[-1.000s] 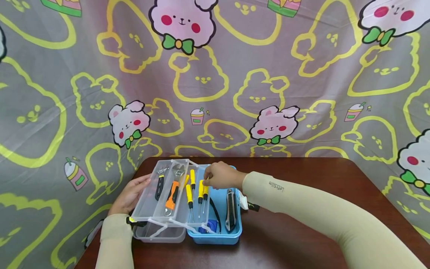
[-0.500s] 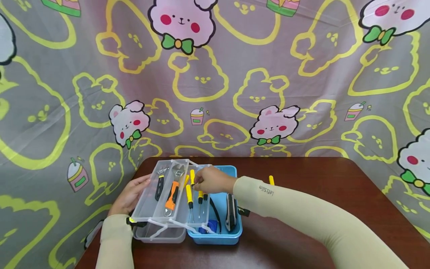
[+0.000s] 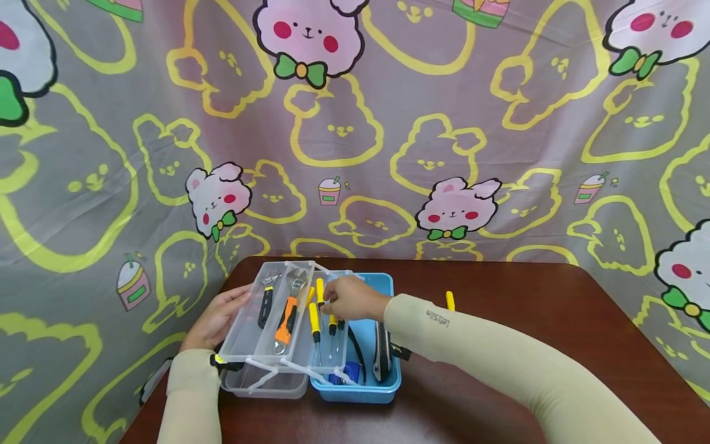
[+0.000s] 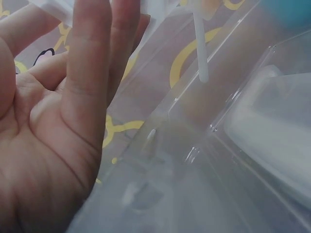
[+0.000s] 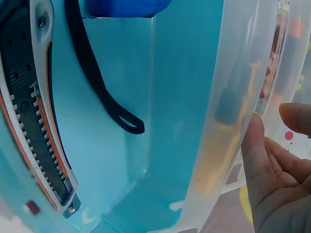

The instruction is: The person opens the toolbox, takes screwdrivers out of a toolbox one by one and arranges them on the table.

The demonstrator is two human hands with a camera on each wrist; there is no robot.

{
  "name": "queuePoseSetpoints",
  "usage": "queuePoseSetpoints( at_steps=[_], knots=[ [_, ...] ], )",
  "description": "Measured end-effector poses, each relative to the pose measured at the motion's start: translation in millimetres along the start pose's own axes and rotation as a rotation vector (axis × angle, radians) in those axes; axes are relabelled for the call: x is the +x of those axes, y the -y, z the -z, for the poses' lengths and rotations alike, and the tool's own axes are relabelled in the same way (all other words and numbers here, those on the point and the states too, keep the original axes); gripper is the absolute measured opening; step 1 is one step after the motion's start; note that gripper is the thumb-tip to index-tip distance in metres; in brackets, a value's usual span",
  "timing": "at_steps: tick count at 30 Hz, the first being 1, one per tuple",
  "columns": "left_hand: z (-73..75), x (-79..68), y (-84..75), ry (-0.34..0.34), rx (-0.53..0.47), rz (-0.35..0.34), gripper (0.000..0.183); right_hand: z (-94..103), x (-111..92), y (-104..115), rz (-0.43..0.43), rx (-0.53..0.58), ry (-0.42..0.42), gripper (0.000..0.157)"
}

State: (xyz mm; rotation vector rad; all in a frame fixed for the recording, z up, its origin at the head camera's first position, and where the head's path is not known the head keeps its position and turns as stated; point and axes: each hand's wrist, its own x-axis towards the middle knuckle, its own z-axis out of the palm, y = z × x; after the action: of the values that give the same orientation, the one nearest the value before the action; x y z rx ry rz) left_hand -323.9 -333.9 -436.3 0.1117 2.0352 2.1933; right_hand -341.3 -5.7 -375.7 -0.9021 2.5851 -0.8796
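In the head view my left hand (image 3: 220, 313) touches the left side of the clear stacked tray (image 3: 244, 336), fingers fairly straight; the left wrist view shows its palm beside the plastic. My right hand (image 3: 354, 298) reaches over the right tray compartment, its fingertips by a yellow-handled screwdriver (image 3: 320, 288). In the right wrist view the thumb and a finger are apart; whether they touch a tool is hidden. Several more screwdrivers lie there, among them a yellow one (image 3: 314, 319). Further left lie an adjustable wrench (image 3: 266, 305) and an orange-handled one (image 3: 287, 317).
Below the trays is a blue toolbox (image 3: 355, 394) holding a utility knife (image 5: 36, 102), a black strap (image 5: 95, 73) and a blue object (image 5: 126, 6). White hinge arms (image 3: 263, 376) join the trays. A yellow handle (image 3: 450, 300) shows beyond my right sleeve on the brown table (image 3: 516, 290).
My right hand has moved left from the right-hand screwdrivers to the middle one, then stayed there. The yellow handle beyond my sleeve has come into view. My left hand keeps its place.
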Motion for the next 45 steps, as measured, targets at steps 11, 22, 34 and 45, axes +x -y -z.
queuePoseSetpoints(
  at_steps=[11,22,34,45],
  knots=[
    [0.8,0.9,1.3,-0.018,0.026,-0.006,0.045,-1.5,6,7,-0.033,-0.071,0.002,0.027],
    [-2.5,-2.3,1.6,-0.018,0.019,-0.001,0.058,-7.0,13,14,-0.090,-0.215,0.010,0.045],
    [1.8,1.8,1.2,0.013,0.011,-0.019,0.045,-7.0,21,14,-0.121,-0.281,0.022,0.018],
    [-0.7,1.8,0.6,-0.037,0.024,0.014,0.054,-6.3,21,17,-0.135,-0.293,0.036,0.015]
  ],
)
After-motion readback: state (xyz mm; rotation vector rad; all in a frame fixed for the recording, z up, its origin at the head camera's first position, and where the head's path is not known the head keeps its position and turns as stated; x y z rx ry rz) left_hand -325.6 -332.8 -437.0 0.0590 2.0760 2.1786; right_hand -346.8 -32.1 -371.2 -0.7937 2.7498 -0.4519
